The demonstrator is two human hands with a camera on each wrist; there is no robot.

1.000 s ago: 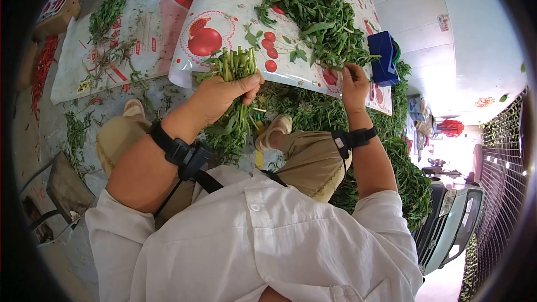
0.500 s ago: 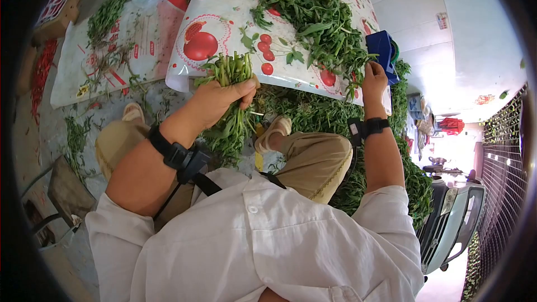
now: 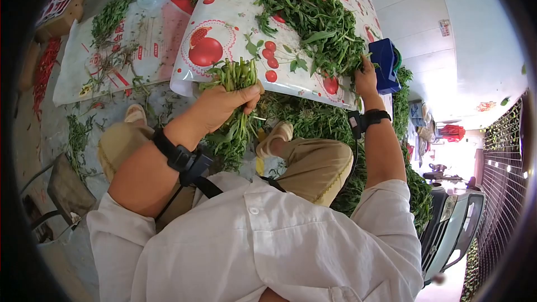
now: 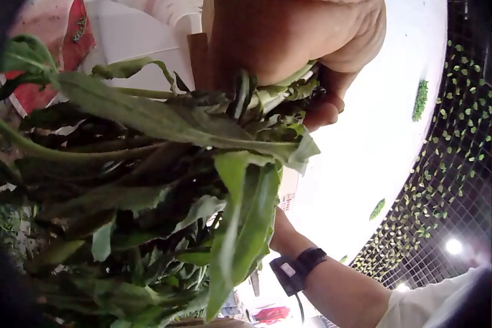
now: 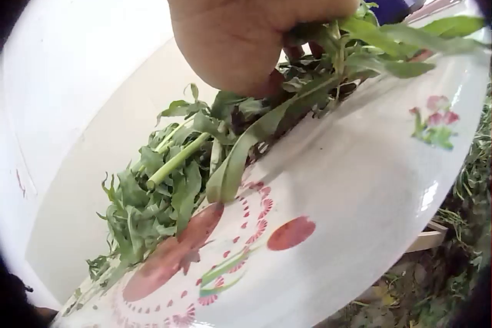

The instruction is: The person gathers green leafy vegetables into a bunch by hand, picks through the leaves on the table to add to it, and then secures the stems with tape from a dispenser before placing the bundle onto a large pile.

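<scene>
My left hand (image 3: 229, 103) grips a bunch of leafy green stems (image 3: 232, 128) in front of the table edge. The cut ends stick up above the fist and the leaves hang below it. In the left wrist view, broad leaves (image 4: 246, 213) spread out under the palm. My right hand (image 3: 366, 81) is at the right end of a loose heap of the same greens (image 3: 319, 19) on the table, pinching leafy stems there. The right wrist view shows greens (image 5: 315, 89) at its curled fingers, partly hidden by the palm.
A fruit-print plastic cover (image 3: 184, 72) lies over the table. Beside my right hand stands a blue tape dispenser (image 3: 383, 67). More greens (image 3: 319, 117) are heaped on the floor under the table edge. A printed sack (image 3: 70, 86) with plant scraps lies at left.
My right hand first moved right along the heap's near edge, then reached slightly farther up into its right end. The left hand keeps its bunch in nearly the same place.
</scene>
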